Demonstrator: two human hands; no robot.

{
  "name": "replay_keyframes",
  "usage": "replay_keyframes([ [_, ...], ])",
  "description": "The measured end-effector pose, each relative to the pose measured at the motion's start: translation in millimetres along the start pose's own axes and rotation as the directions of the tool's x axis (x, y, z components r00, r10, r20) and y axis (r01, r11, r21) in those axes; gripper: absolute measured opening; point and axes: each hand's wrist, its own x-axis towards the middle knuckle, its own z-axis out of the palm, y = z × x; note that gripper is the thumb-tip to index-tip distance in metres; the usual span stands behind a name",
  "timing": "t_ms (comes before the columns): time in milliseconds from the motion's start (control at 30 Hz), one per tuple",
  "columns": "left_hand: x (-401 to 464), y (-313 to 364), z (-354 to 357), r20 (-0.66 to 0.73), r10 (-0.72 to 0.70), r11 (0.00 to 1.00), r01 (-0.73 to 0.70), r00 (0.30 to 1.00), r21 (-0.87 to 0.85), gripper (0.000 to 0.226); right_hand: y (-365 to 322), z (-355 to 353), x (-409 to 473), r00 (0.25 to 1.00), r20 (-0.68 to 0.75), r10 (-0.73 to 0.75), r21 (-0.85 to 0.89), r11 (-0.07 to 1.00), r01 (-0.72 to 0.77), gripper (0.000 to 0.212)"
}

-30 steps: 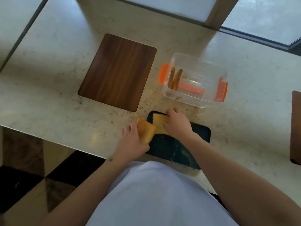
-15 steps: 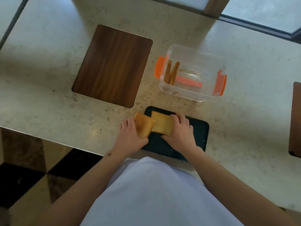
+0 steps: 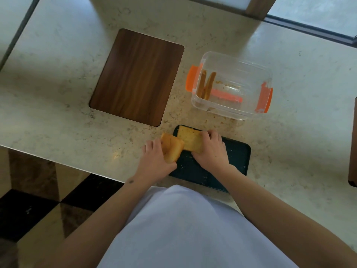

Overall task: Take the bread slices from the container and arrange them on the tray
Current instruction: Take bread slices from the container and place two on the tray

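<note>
A dark green tray (image 3: 236,161) lies at the near edge of the marble counter. My left hand (image 3: 154,163) grips a golden bread slice (image 3: 172,148) that hangs over the tray's left end. My right hand (image 3: 211,151) rests on a second bread slice (image 3: 188,139) lying at the tray's far left corner. The two slices overlap slightly. Behind the tray stands a clear plastic container (image 3: 249,74) with orange latches. Two more bread slices (image 3: 205,85) stand on edge at its left wall.
A dark wooden board (image 3: 135,76) lies on the counter to the left of the container. Another dark board's edge (image 3: 353,142) shows at the far right. Crumbs dot the tray and the counter near the container. The counter edge runs just below my hands.
My right hand has slid to the right off the slice on the tray, uncovering most of it. My left hand keeps its slice at the tray's left end.
</note>
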Motion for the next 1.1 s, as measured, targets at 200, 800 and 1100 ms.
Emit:
replay_keyframes([
  [200, 1, 5, -2, 0.006, 0.019, 1.0, -0.019, 1.0, 0.02, 0.084, -2, 0, 6, 0.999, 0.025, -0.023, 0.006, 1.0, 0.023, 0.069],
  [800, -6, 19, 4, -0.027, 0.277, 0.951, -0.27, 0.961, 0.149, 0.076, 4, -9, -42, 0.949, 0.245, 0.199, 0.715, 0.624, -0.315, 0.051],
  [1100, -17, 36, 14, 0.084, 0.293, 0.956, -0.291, 0.952, -0.041, 0.085, 18, -18, -66, 0.896, 0.431, 0.11, 0.861, 0.246, -0.444, 0.031],
])
